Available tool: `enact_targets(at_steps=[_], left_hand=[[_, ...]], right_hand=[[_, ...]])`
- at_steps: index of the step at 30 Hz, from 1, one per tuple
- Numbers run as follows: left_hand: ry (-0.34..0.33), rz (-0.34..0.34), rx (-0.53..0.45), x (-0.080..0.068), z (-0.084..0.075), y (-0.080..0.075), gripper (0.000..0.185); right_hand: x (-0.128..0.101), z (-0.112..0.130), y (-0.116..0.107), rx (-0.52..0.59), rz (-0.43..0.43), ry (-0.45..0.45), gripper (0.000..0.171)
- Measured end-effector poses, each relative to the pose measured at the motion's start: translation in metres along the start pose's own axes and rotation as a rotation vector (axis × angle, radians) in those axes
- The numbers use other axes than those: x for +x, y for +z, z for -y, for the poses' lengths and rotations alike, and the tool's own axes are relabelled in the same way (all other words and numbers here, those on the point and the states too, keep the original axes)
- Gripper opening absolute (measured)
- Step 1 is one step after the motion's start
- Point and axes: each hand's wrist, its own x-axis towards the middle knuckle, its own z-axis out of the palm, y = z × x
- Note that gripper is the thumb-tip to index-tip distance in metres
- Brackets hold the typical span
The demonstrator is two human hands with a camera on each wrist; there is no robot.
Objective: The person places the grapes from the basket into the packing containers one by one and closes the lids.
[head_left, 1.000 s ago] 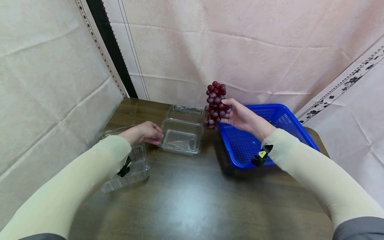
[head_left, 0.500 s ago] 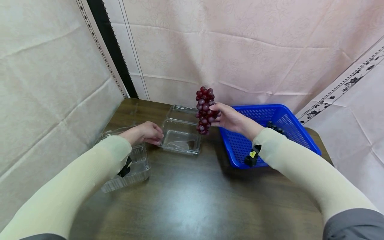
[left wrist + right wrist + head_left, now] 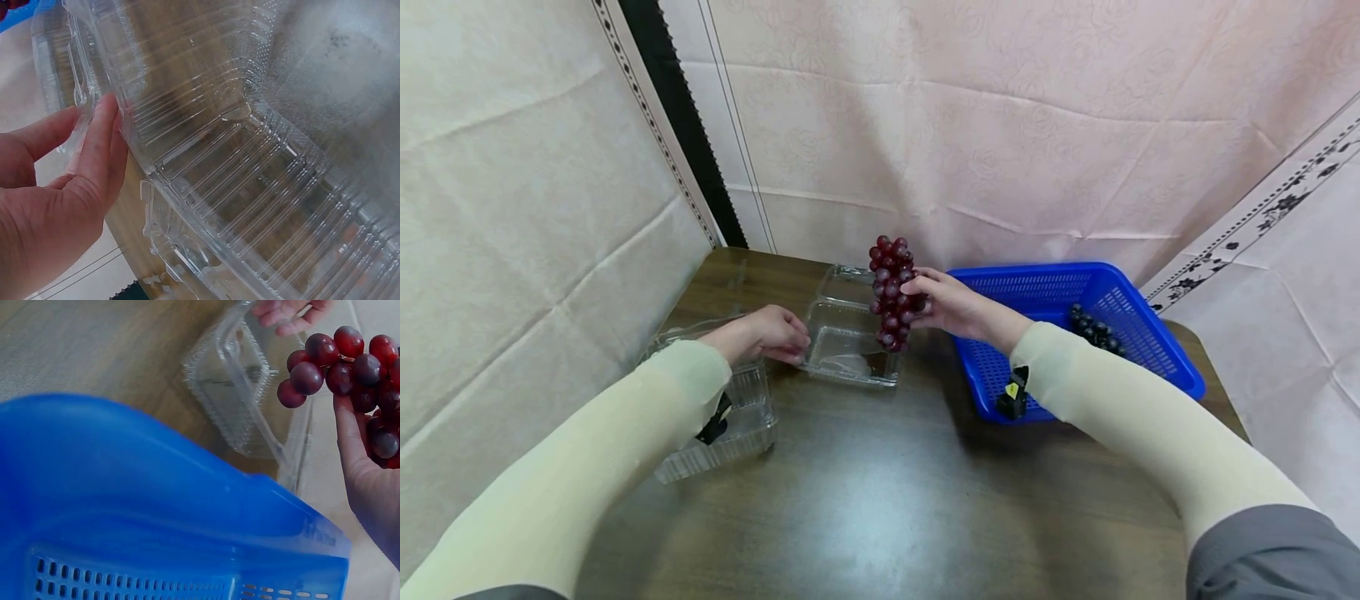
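Your right hand (image 3: pixel 951 304) grips a bunch of red grapes (image 3: pixel 891 292), fingers curled round it, just above the open clear clamshell box (image 3: pixel 850 342) on the bench (image 3: pixel 880 492). Your left hand (image 3: pixel 767 332) pinches that box's near-left rim. Your right forearm hides part of the blue basket (image 3: pixel 1120 308); the dark grapes (image 3: pixel 1093 329) behind it are hard to make out.

My arms wear long cream ribbed sleeves (image 3: pixel 587 467); grey cloth shows at my upper right arm. Black wrist clips (image 3: pixel 1011 400), one yellow-tagged; hands bare.
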Motion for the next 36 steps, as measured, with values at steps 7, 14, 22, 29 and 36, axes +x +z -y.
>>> enact_targets(at_steps=[7,14,22,29,36], left_hand=[[-0.001,0.004,-0.015,-0.001,-0.001,0.000,0.038],[0.010,0.003,-0.022,-0.001,0.000,0.001,0.039],[0.014,-0.004,-0.035,0.001,0.002,0.001,0.038],[0.018,-0.002,-0.028,0.001,0.004,0.002,0.041],[0.034,-0.005,-0.031,0.004,0.006,0.002,0.039]], right_hand=[[0.006,-0.009,0.006,-0.046,0.024,0.038,0.082],[0.006,-0.016,0.010,-0.102,0.050,0.066,0.086],[0.008,-0.022,0.015,-0.124,0.085,0.094,0.080],[0.012,-0.024,0.018,-0.186,0.127,0.086,0.077],[0.015,-0.024,0.020,-0.229,0.169,0.093,0.077]])
